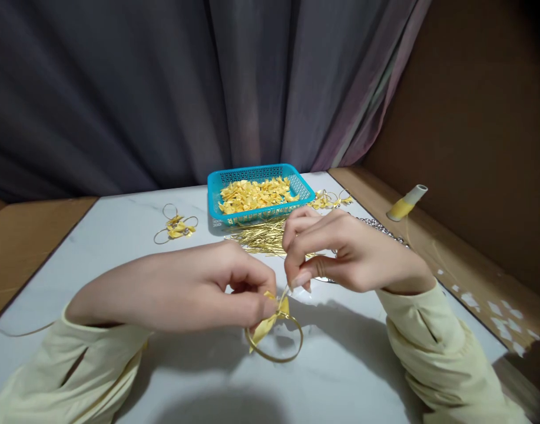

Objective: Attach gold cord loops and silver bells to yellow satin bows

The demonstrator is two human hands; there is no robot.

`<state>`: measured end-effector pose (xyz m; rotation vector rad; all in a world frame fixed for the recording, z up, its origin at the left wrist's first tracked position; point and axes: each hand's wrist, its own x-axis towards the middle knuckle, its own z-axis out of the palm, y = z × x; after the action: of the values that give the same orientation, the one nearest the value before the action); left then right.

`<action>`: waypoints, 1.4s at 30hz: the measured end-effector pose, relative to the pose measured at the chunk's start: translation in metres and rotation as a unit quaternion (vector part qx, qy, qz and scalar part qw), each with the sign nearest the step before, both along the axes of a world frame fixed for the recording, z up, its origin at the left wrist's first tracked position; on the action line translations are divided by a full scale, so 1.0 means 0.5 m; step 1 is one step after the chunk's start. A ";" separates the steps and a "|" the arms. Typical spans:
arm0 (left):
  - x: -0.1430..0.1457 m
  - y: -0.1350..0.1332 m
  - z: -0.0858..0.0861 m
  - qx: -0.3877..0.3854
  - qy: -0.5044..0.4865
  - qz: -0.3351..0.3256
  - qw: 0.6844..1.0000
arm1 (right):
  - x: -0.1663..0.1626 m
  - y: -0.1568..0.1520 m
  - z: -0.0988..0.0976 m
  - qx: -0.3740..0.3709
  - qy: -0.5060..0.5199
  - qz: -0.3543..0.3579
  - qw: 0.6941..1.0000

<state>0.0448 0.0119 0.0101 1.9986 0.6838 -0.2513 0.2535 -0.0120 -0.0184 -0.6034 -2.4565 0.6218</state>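
Observation:
My left hand is closed in a pinch on a small yellow ribbon bow fixed to a thin gold ring, held just above the white table. My right hand is closed too, its thumb and fingers pinching something thin at the top of the bow, perhaps a thread or wire; I cannot make it out. Both hands meet over the table's middle. Pale yellow sleeves cover both wrists.
A blue plastic basket of yellow ribbon pieces stands behind the hands, with a pile of gold pins in front of it. Finished gold rings with bows lie at left, more at right. A yellow thread spool rests on the wooden ledge.

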 end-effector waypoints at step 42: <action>-0.011 0.008 -0.013 -0.011 0.018 0.008 1.000 | 0.002 -0.033 0.012 0.055 -0.022 -0.053 0.997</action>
<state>0.0394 0.0156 0.0036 1.9713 0.7163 -0.2858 0.2543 -0.0287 -0.0122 -0.7062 -2.4625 0.4321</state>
